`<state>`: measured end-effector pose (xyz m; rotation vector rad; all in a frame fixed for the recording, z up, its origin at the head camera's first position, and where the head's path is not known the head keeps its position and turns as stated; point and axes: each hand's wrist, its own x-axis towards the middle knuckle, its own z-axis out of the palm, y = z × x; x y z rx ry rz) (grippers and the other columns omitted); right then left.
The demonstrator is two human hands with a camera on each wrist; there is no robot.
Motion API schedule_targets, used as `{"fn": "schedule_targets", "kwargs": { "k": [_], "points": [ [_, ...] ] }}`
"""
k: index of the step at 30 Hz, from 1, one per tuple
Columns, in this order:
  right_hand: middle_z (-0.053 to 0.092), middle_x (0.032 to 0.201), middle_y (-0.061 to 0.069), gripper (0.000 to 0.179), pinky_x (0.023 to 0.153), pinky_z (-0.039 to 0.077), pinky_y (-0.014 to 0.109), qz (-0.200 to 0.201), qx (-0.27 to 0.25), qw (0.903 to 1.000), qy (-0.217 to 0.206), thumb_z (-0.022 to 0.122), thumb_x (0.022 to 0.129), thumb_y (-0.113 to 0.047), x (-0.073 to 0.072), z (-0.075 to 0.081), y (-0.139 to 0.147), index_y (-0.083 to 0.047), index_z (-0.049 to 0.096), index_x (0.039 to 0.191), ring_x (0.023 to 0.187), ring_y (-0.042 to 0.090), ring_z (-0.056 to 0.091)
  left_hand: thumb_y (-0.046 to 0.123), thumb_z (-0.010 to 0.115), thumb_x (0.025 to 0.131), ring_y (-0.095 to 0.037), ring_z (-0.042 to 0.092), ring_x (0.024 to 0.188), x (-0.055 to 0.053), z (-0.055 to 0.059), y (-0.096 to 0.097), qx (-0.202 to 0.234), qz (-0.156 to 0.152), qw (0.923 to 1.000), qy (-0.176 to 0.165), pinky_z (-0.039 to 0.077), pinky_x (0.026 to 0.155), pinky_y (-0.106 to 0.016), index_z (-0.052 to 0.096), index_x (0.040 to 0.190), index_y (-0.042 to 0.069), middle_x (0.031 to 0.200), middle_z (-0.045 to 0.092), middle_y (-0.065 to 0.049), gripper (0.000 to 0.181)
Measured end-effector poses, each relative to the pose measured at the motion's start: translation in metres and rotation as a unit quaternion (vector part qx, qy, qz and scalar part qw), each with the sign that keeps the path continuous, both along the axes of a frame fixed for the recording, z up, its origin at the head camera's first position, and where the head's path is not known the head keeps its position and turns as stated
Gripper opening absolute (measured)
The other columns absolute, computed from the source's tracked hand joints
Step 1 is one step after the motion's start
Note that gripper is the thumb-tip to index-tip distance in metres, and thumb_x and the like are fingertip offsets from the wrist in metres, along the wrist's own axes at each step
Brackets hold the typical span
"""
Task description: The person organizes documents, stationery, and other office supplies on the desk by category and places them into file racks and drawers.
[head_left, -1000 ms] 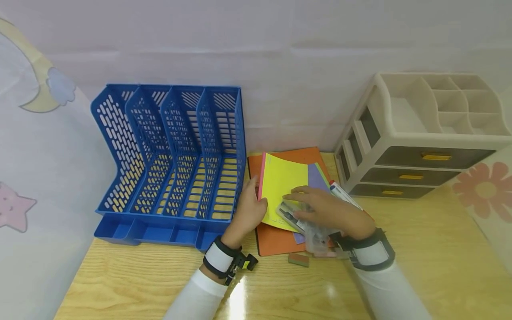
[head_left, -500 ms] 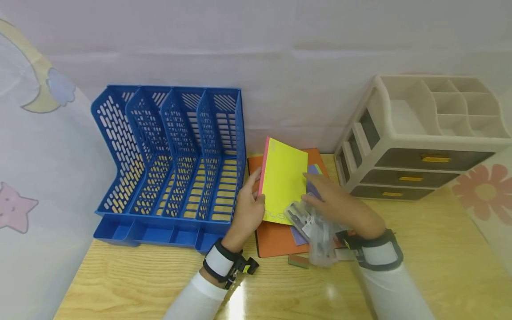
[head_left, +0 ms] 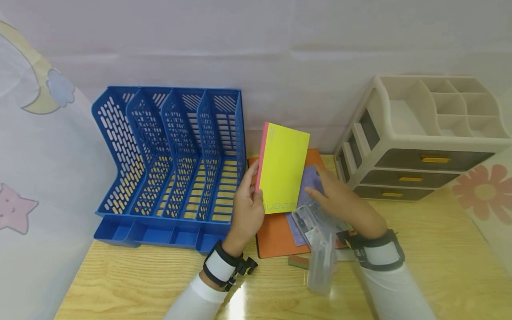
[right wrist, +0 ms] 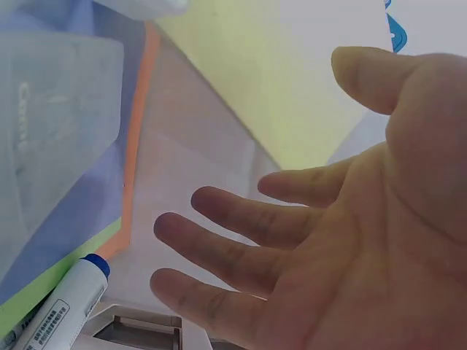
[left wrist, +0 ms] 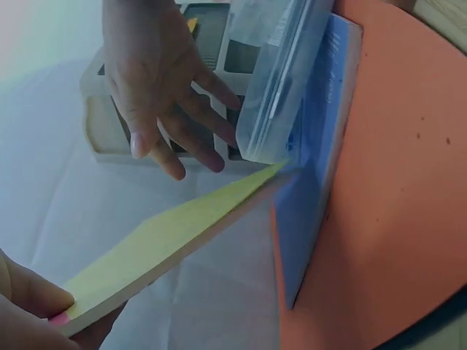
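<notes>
Pale cloth [head_left: 272,49] backs the wooden tabletop [head_left: 132,280]. Along its far edge stand one blue four-slot rack [head_left: 171,142], left, and one three-drawer unit [head_left: 424,141], right; between lie one orange board [head_left: 272,235] and one purple book [head_left: 307,180], both partly hidden. Over these, the left grip [head_left: 248,209] holds one yellow notebook [head_left: 282,169]; the right grip [head_left: 344,202] is wide. One clear case [head_left: 321,264] is blurred.

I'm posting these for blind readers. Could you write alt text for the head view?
A person's left hand holds a yellow notebook over an orange sheet and purple notebook; their open right hand hovers nearby. A blue file rack stands left, a beige three-drawer organizer right.
</notes>
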<state>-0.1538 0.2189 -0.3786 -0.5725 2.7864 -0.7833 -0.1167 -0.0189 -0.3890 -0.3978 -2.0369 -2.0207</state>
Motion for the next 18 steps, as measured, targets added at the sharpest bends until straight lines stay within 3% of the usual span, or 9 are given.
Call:
{"fn": "schedule_targets", "kwargs": {
  "k": [4,8,9,11,13,15,18],
  "points": [
    [0.023,0.153,0.036,0.082,0.111,0.023,0.067,0.002,-0.022,0.9997,0.014,0.043,0.102,-0.042,0.000,0.001,-0.001,0.012,0.006,0.150,0.139,0.051,0.023,-0.023,0.034,0.092,-0.039,0.065,0.100,0.008,0.017,0.000,0.011,0.003,0.9998,0.015,0.047,0.049,-0.027,0.033,0.149,0.002,0.145,0.046,-0.019,0.062],
    [0.029,0.153,0.032,0.081,0.108,0.031,0.066,0.005,-0.051,0.9985,0.018,0.045,0.102,-0.040,0.001,0.003,-0.003,0.007,0.002,0.153,0.134,0.048,0.035,-0.025,0.033,0.090,-0.041,0.064,0.095,0.013,0.027,-0.001,0.018,0.009,0.9993,0.032,0.043,0.049,-0.025,0.035,0.147,0.000,0.145,0.046,-0.019,0.062],
    [0.029,0.153,0.030,0.080,0.106,0.033,0.065,0.008,-0.059,0.9980,0.020,0.046,0.102,-0.038,0.001,0.003,-0.003,0.004,0.003,0.154,0.133,0.047,0.038,-0.025,0.033,0.090,-0.042,0.064,0.087,0.014,0.028,-0.001,0.020,0.010,0.9992,0.034,0.042,0.048,-0.026,0.035,0.147,-0.001,0.146,0.045,-0.018,0.062],
    [0.033,0.153,0.027,0.075,0.104,0.037,0.065,0.016,-0.080,0.9962,0.029,0.049,0.101,-0.034,0.002,0.004,-0.004,-0.003,0.007,0.155,0.131,0.045,0.042,-0.026,0.033,0.089,-0.041,0.064,0.091,0.016,0.031,-0.002,0.030,0.010,0.9989,0.035,0.047,0.052,-0.029,0.036,0.147,0.000,0.146,0.045,-0.016,0.063],
    [0.039,0.150,0.025,0.070,0.101,0.040,0.065,0.025,-0.095,0.9942,0.043,0.051,0.101,-0.031,0.003,0.006,-0.005,-0.008,0.013,0.155,0.129,0.043,0.045,-0.026,0.032,0.089,-0.043,0.062,0.081,0.018,0.034,-0.002,0.044,0.005,0.9984,0.036,0.044,0.050,-0.029,0.036,0.146,0.000,0.145,0.045,-0.016,0.063],
    [0.045,0.146,0.024,0.067,0.098,0.044,0.063,0.029,-0.116,0.9915,0.051,0.052,0.100,-0.029,0.003,0.007,-0.006,-0.012,0.016,0.155,0.127,0.041,0.048,-0.026,0.032,0.088,-0.043,0.062,0.085,0.019,0.037,-0.003,0.062,-0.004,0.9975,0.035,0.053,0.058,-0.028,0.035,0.147,-0.001,0.144,0.044,-0.017,0.063],
    [0.051,0.140,0.026,0.063,0.096,0.047,0.061,0.016,-0.149,0.9875,0.048,0.053,0.100,-0.026,0.007,0.010,-0.007,-0.007,0.021,0.150,0.123,0.040,0.052,-0.026,0.031,0.088,-0.041,0.063,0.099,0.020,0.041,-0.004,0.083,-0.016,0.9960,0.030,0.059,0.071,-0.030,0.031,0.148,-0.002,0.145,0.042,-0.018,0.064]
  ]
}}
